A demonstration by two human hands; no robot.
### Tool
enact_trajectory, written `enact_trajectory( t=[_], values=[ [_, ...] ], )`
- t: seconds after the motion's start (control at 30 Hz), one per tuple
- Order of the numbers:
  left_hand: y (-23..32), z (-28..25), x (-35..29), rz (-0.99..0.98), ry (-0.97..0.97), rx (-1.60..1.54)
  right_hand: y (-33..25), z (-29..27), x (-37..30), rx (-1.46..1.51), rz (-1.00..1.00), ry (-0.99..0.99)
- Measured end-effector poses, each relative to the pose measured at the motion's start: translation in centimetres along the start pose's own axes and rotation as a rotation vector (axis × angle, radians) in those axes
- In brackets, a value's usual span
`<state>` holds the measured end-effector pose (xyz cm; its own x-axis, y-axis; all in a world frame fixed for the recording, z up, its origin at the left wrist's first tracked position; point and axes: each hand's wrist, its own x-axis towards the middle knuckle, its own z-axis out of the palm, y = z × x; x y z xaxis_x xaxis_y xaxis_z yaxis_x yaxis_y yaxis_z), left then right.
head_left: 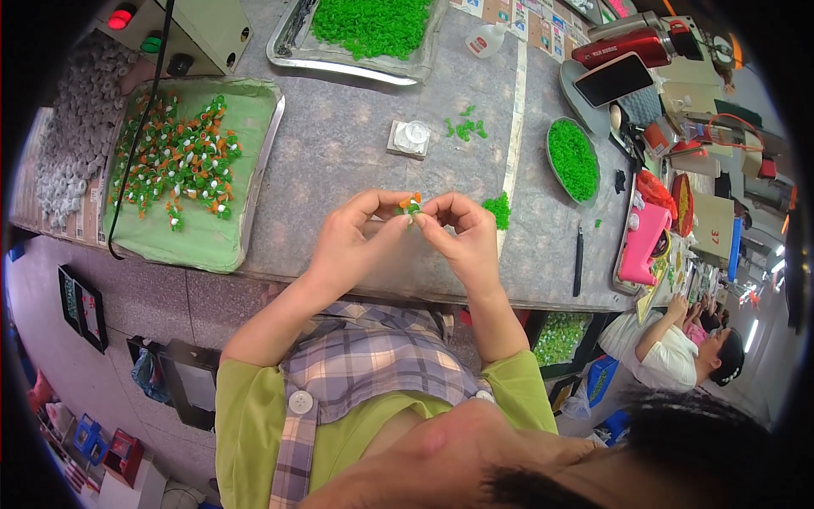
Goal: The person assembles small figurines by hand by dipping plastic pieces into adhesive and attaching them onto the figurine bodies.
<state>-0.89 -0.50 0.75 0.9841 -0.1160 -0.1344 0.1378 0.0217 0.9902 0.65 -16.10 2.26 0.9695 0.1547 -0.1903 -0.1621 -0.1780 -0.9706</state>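
Where one grey table [339, 144] stretches before the left hand [348, 242] and right hand [465, 239], it bears one green-lined tray [199, 252] left of the left hand, holding green, orange and white figures [191, 157] too many to count, and one metal tray [343, 78] well beyond both hands, heaped with green pieces [373, 25]. One oval bowl [585, 202], right of the right hand, holds green bits [574, 159]. Beyond the hands sits one white block [409, 139], while both hands, close together, pinch one tiny green, orange and white figure [412, 204] between them.
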Motion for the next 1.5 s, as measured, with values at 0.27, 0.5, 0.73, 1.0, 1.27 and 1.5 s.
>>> enact_trajectory(
  t=[0.27,0.5,0.73,1.0,1.27,1.5],
  values=[
    [-0.8,-0.5,0.2,-0.142,-0.162,-0.388,0.1,0.1,-0.5,-0.039,-0.076,0.021],
    [-0.2,-0.7,0.4,-0.227,-0.202,-0.48,-0.2,0.4,-0.7,-0.103,-0.134,0.036],
    [-0.2,-0.5,0.1,-0.162,-0.158,-0.487,-1.3,1.2,-1.1,-0.357,-0.357,0.098],
    [0.1,0.2,-0.3,-0.08,-0.08,-0.434,-1.5,2.0,-1.4,-0.38,-0.391,0.169],
    [0.3,0.1,-0.4,-0.202,-0.132,-0.617,-1.8,1.7,-1.7,-0.38,-0.398,0.161],
    [0.4,0.3,-0.5,-0.238,-0.133,-0.673,-1.8,1.5,-1.9,-0.386,-0.402,0.159]
  ],
)
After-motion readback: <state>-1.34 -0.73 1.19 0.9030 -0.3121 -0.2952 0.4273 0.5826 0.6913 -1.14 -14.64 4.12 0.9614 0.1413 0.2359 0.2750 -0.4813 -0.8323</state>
